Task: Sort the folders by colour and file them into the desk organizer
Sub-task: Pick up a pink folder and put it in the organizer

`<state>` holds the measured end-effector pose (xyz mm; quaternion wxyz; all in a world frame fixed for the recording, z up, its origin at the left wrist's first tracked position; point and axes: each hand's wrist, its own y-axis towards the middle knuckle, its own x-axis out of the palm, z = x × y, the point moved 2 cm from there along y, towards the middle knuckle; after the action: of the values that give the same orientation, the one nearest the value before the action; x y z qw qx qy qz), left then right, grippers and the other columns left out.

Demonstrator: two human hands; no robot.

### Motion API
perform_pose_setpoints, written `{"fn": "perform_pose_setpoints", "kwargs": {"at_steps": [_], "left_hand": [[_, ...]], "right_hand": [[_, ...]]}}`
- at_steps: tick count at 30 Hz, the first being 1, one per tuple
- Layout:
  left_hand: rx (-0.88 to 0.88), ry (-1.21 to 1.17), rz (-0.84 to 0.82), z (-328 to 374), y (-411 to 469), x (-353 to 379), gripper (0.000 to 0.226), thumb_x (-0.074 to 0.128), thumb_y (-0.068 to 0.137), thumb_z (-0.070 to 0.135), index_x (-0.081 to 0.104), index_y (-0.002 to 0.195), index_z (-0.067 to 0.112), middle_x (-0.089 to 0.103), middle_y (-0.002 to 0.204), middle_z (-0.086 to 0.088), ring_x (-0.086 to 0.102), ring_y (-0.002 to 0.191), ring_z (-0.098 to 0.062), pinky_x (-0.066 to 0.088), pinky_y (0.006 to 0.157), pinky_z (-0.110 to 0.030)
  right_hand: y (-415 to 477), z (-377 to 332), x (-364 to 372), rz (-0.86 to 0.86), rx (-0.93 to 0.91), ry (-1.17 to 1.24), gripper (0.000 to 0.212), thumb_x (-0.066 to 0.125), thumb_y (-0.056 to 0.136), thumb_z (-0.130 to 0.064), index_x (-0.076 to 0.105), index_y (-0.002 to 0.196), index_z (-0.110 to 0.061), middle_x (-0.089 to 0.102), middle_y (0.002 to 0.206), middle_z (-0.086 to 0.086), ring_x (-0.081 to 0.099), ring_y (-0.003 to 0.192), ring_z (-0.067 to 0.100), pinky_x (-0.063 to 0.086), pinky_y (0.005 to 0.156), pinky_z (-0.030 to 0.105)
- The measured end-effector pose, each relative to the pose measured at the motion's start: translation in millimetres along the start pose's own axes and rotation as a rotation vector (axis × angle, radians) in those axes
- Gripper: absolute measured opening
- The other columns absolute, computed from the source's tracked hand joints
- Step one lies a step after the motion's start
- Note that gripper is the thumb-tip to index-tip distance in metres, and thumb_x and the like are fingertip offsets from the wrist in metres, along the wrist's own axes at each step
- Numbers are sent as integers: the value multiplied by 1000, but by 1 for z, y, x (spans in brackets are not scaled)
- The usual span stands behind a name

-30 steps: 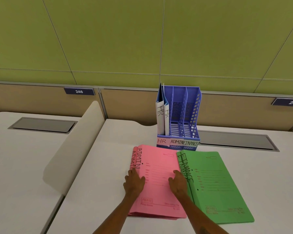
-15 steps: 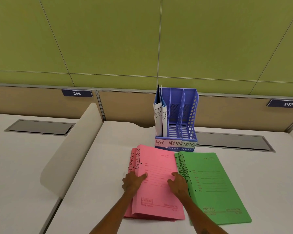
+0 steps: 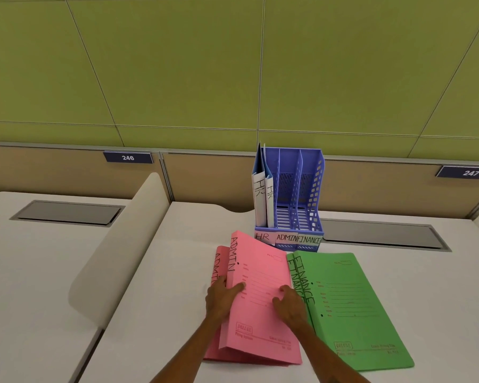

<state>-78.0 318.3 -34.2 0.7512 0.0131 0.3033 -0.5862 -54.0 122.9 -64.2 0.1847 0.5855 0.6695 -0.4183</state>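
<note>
Two pink ADMIN folders lie stacked on the desk. My left hand (image 3: 222, 297) grips the spine edge of the top pink folder (image 3: 260, 299), thumb on its cover, and that edge is raised off the lower pink folder (image 3: 217, 261). My right hand (image 3: 289, 304) rests flat on the top folder's right side. Green FINANCE folders (image 3: 351, 308) lie stacked to the right. The blue desk organizer (image 3: 299, 205) stands behind, labelled HR, ADMIN, FINANCE. Two blue HR folders (image 3: 263, 200) stand in its left slot; the other two slots hold nothing.
A white curved divider (image 3: 122, 250) separates this desk from the one on the left. Grey cable hatches (image 3: 382, 234) are set into both desks near the back panel. A green wall with number plates 246 and 247 rises behind.
My left hand has slid under the left edge of the top pink folder and lifted it, so the lower pink folder shows more. My right hand has stayed on the cover.
</note>
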Motion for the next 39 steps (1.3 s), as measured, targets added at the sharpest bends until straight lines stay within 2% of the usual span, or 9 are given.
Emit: {"fn": "perform_pose_setpoints", "kwargs": {"at_steps": [5, 10, 17, 22, 26, 30, 33, 35, 39], "left_hand": [[54, -2, 18, 5, -4, -7, 45, 72, 83, 43, 59, 120, 21, 71, 111, 4, 72, 85, -15, 59, 78, -33], [94, -74, 56, 4, -9, -15, 43, 73, 84, 37, 61, 122, 22, 72, 111, 4, 73, 83, -16, 62, 79, -40], [180, -135, 150, 12, -16, -40, 33, 68, 86, 43, 64, 116, 29, 74, 104, 8, 72, 81, -11, 63, 77, -37], [260, -90, 228, 25, -23, -58, 38, 59, 87, 60, 65, 114, 34, 72, 99, 16, 71, 81, -8, 62, 75, -29], [254, -74, 296, 30, -31, -71, 32, 57, 88, 59, 63, 109, 35, 72, 92, 15, 71, 72, -9, 62, 69, -27], [268, -91, 409, 37, -44, -86, 23, 57, 87, 58, 54, 105, 44, 63, 78, 26, 67, 60, -3, 47, 51, -11], [286, -81, 478, 44, -50, -94, 26, 57, 90, 53, 56, 112, 38, 65, 78, 24, 67, 56, -3, 43, 47, -8], [312, -73, 533, 49, -54, -99, 35, 54, 92, 53, 56, 121, 34, 71, 89, 16, 66, 61, -5, 47, 52, -11], [468, -40, 628, 64, -60, -102, 57, 49, 84, 60, 52, 131, 28, 67, 102, 17, 59, 67, 0, 39, 63, 0]], "right_hand": [[-8, -8, 5, 40, 7, 4, 51, 50, 97, -32, 41, 144, -13, 54, 137, 5, 58, 119, 22, 51, 99, 40], [-14, -32, 3, 93, -36, 11, 54, 48, 98, -37, 38, 146, -16, 53, 141, 4, 58, 120, 22, 51, 100, 42], [-22, -97, -5, 146, -189, 58, 56, 45, 97, -47, 41, 146, -22, 50, 147, -1, 53, 129, 22, 42, 106, 45], [-32, -159, -16, 151, -273, 126, 52, 39, 89, -62, 50, 128, -30, 63, 127, -4, 61, 104, 22, 45, 90, 41], [-42, -199, -21, 152, -316, 88, 58, 39, 84, -72, 47, 122, -29, 62, 118, -4, 57, 92, 19, 45, 84, 39], [-54, -225, -20, 146, -351, 67, 56, 45, 83, -67, 42, 122, -28, 61, 116, -4, 58, 92, 19, 46, 80, 37], [-65, -240, -19, 156, -384, 79, 57, 49, 84, -63, 36, 128, -29, 61, 119, -3, 61, 95, 23, 49, 82, 39], [-71, -248, -22, 178, -402, 98, 60, 50, 85, -61, 34, 133, -29, 62, 123, -2, 64, 100, 26, 51, 87, 42], [-74, -260, -37, 231, -390, 126, 64, 53, 86, -58, 33, 139, -28, 61, 130, -2, 65, 108, 29, 51, 93, 45]]}}
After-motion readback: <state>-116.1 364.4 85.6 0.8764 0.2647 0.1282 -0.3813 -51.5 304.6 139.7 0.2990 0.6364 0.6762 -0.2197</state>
